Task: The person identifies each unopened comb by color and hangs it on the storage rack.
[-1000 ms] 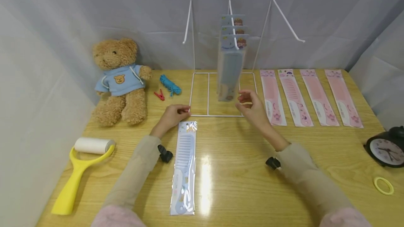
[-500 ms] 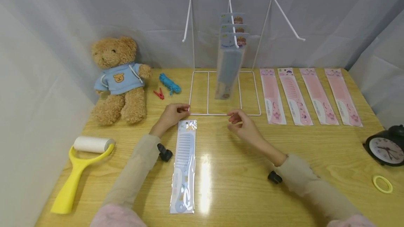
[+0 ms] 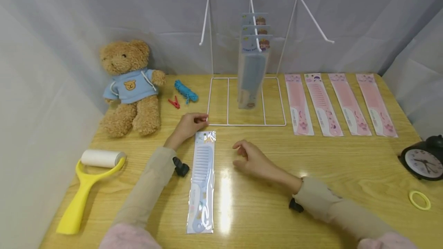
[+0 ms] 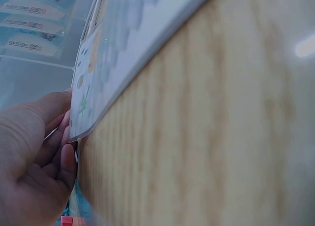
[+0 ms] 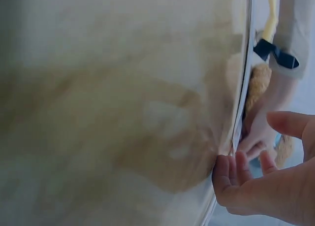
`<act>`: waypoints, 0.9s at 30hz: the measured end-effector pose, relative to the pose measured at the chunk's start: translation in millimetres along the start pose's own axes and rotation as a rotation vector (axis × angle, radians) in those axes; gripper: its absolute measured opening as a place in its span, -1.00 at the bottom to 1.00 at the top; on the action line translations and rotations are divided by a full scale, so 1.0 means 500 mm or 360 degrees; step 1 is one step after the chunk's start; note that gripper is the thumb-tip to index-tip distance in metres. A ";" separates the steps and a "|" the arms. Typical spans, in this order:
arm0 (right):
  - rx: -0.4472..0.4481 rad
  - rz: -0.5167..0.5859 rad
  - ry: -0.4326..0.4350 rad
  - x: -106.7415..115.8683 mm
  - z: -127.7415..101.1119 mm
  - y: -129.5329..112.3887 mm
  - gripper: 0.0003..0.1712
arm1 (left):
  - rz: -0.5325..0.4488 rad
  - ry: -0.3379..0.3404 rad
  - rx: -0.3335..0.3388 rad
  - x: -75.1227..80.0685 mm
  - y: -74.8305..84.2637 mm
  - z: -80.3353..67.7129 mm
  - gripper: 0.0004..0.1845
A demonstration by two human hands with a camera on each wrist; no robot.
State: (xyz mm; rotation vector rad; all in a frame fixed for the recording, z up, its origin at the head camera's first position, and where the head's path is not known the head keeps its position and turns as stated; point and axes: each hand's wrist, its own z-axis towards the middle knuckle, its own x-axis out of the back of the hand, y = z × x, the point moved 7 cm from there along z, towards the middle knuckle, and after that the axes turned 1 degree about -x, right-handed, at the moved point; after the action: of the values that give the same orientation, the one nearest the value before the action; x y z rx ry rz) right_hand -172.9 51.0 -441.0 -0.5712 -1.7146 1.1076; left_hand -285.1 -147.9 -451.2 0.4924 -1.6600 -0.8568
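A white wire display rack with three upper prongs stands at the back of the table. My left hand holds the front left corner of its base with thumb and fingers; the left wrist view shows the hand there too. Several packaged blue combs hang from the middle prong. In front of the rack, close to my left hand, lies another packaged blue comb, toothed end away from me. My right hand, fingers loosely bent and holding nothing, is over the table to the right of that comb.
Several packaged pink combs lie in a row right of the rack. A teddy bear, blue cord, red clothespin and yellow-handled roller are on the left. Far right are a black alarm clock and yellow ring.
My right hand has moved away from the hanging combs, toward me and leftward, nearer the lying blue comb. The hanging combs swing slightly. My left hand stays at the rack corner.
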 end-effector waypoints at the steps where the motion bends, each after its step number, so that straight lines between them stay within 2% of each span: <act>1: -0.0019 -0.0011 -0.0018 -0.007 0.000 -0.001 -0.54 | 0.0002 -0.0002 0.0003 0.000 0.000 0.000 -0.62; 5: -0.0055 -0.0055 -0.0070 -0.030 0.001 -0.010 -0.49 | 0.0009 0.0002 0.0000 0.000 0.001 0.000 -0.61; 12: 0.0153 -0.0334 -0.0180 -0.083 -0.003 -0.035 -0.36 | 0.0022 0.0014 -0.0010 0.000 0.001 -0.001 -0.62; 14: 0.0168 -0.0375 -0.0224 -0.099 -0.007 -0.044 -0.33 | 0.0021 0.0014 -0.0017 0.001 0.001 -0.002 -0.62; 21: 0.0031 -0.0522 -0.0253 -0.144 -0.012 -0.063 -0.17 | 0.0003 0.0017 -0.0021 0.001 0.003 -0.002 -0.62; 27: -0.0011 -0.0590 -0.0250 -0.163 -0.006 -0.079 -0.12 | 0.0013 0.0022 -0.0031 0.002 0.002 -0.003 -0.62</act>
State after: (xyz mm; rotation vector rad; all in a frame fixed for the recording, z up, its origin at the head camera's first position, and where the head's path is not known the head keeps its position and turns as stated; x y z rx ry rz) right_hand -132.3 -29.7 -445.0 -0.1604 -1.8670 0.8978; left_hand -284.0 -148.2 -449.6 0.4772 -1.6386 -0.8609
